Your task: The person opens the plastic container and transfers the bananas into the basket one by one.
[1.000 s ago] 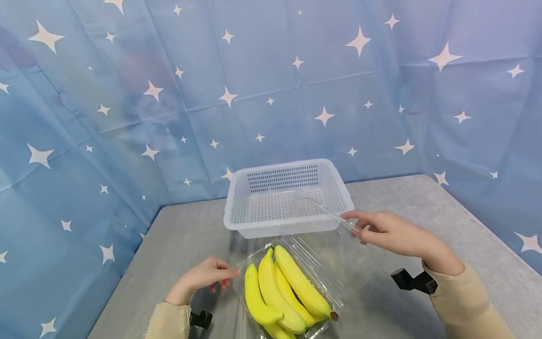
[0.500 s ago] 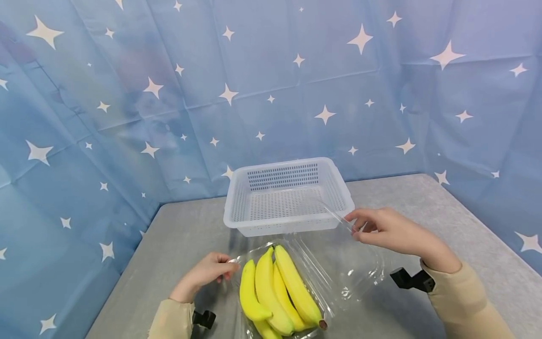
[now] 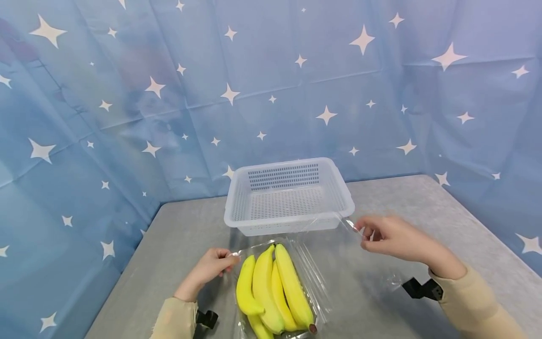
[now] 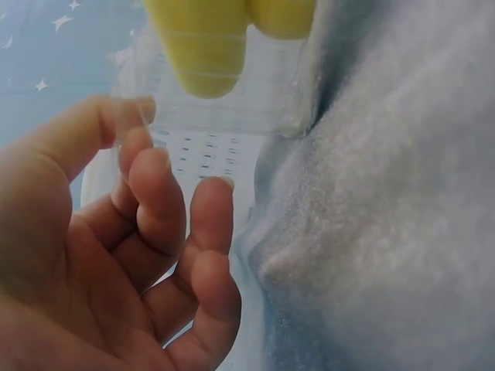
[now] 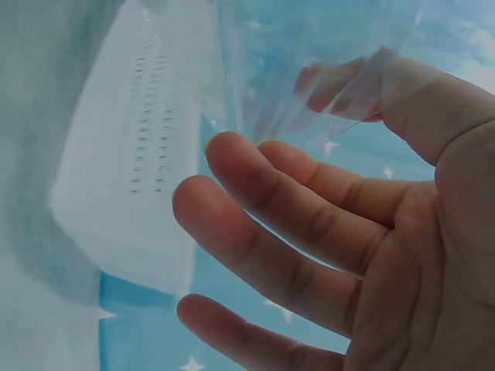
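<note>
Several yellow bananas (image 3: 271,287) lie side by side in a clear plastic tray or wrap, whose exact make is hard to tell. My left hand (image 3: 210,266) pinches clear plastic at its upper left corner; the left wrist view shows thumb and forefinger on the plastic (image 4: 224,112) below the banana tips. Out to the right, my right hand (image 3: 395,240) holds up the edge of a thin clear plastic film (image 3: 349,223) between thumb and forefinger. The film stretches from there toward the bananas, and its outline is faint. The other right fingers (image 5: 240,239) are loosely bent.
A white perforated plastic basket (image 3: 288,219) stands behind the bananas, with nothing seen inside. All this sits on a grey table (image 3: 190,221). A blue cloth with white stars (image 3: 271,117) hangs behind and at both sides.
The right hand has shifted slightly right, drawing the film away from over the basket. The bananas have slid a little left, and the left hand has moved slightly up with the plastic corner.
</note>
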Demonstrator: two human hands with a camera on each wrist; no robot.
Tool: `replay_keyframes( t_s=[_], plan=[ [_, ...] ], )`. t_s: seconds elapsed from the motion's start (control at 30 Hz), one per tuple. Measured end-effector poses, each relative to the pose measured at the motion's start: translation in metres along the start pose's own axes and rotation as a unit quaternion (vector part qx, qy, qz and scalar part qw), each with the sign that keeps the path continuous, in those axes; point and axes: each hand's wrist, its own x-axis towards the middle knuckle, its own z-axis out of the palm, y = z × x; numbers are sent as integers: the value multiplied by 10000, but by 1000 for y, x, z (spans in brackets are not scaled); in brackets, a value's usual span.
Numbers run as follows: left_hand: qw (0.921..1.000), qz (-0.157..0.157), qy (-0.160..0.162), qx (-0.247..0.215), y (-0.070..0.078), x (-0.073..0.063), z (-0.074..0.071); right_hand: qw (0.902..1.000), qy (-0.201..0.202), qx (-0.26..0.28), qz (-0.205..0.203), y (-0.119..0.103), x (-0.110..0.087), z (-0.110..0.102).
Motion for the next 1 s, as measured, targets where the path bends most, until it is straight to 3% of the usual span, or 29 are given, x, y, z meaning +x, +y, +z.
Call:
replay_keyframes(
  t_s=[0.17,0.5,0.67,1.0],
  plan=[
    [9998,30,200,23,1,0,0,9997,-49,-224,84,4,-7,3],
    [9986,41,502,161,6,9,-4,9999,40,-112,-83,13,-18,13],
    [9982,45,539,249,9,15,-5,9999,0,-139,-61,14,-23,18],
    [9980,162,501,350,12,26,-5,9987,357,-209,-301,14,-34,30]
  ],
)
